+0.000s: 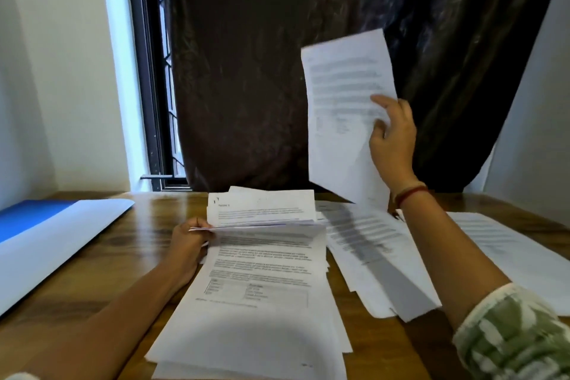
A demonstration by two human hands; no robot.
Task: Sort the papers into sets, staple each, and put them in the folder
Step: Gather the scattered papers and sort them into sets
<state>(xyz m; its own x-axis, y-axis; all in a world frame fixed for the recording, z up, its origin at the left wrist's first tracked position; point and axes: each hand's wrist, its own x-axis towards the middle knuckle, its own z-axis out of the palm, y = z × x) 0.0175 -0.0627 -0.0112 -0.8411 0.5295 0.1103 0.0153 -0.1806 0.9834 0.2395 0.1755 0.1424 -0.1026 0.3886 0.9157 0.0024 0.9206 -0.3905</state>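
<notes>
Right hand (391,136) grips one sheet (342,108) raised above the worktop (129,244) – left hand (189,241) pinches lifted pages of the central stack (259,287); folder (46,234) at left edge.

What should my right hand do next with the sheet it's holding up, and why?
Probably lower the sheet in the right hand onto the pile lying just below it. The sheet is clear of the main stack, and the left hand pinches the top pages up, seemingly ready for the next one.
</notes>
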